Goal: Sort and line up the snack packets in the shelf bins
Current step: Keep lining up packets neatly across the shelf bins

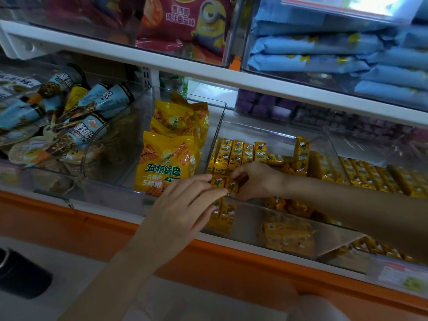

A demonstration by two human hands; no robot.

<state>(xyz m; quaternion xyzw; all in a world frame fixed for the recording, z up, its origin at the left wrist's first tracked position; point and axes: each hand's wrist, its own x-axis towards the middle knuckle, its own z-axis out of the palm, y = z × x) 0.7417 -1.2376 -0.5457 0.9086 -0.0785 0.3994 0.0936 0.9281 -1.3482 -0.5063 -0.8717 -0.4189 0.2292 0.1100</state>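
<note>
A clear shelf bin (273,133) holds small yellow snack packets (236,155), several standing in a row at its back left and others lying loose to the right. At the bin's front left, two more small yellow packets (223,184) stand upright between my hands. My right hand (257,179) reaches in from the right and pinches them with curled fingers. My left hand (187,205) comes from below with fingers straight, its fingertips touching the same packets from the left.
Left of it, a clear bin (222,107) holds large yellow crisp bags (166,163). Further left lie blue cone-shaped snacks (69,117). Another bin of yellow packets (370,174) sits at the right. The upper shelf (162,59) carries red bags and blue packets. An orange shelf edge (208,258) runs below.
</note>
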